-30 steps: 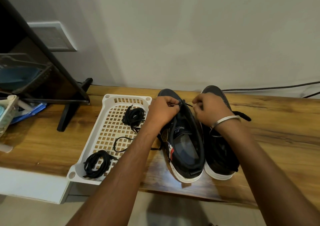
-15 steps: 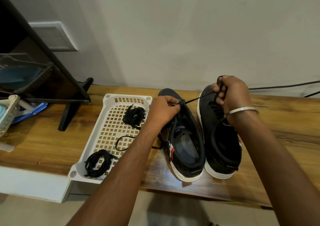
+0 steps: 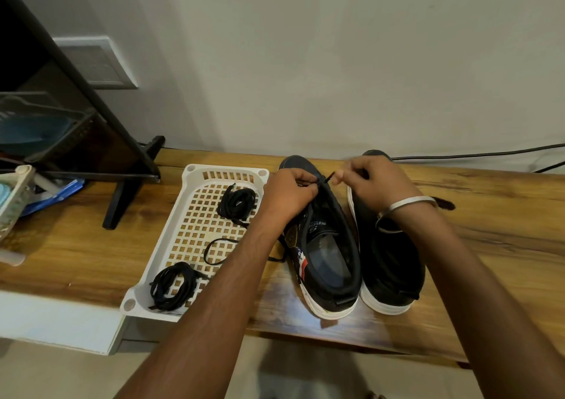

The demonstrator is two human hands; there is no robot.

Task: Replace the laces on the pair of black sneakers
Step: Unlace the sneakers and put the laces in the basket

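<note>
Two black sneakers with white soles stand side by side on the wooden table, heels toward me: the left sneaker [image 3: 324, 258] and the right sneaker [image 3: 391, 264]. My left hand [image 3: 290, 194] grips the upper edge of the left sneaker near its front eyelets. My right hand [image 3: 376, 181] pinches a short black lace end [image 3: 326, 179] that sticks out beside the left hand's fingers. A silver bangle [image 3: 406, 203] sits on my right wrist. A dark lace piece [image 3: 444, 204] lies on the table right of that wrist.
A white lattice tray [image 3: 183, 243] left of the shoes holds two coiled black lace bundles [image 3: 237, 201] [image 3: 172, 285] and a loose lace loop [image 3: 218, 250]. A black stand leg [image 3: 131, 184] and clutter sit far left. A cable [image 3: 477, 154] runs along the wall.
My right hand had pulled the lace up and to the right over the right sneaker; now it is back down by the left hand at the left sneaker's eyelets, pinching the lace end.
</note>
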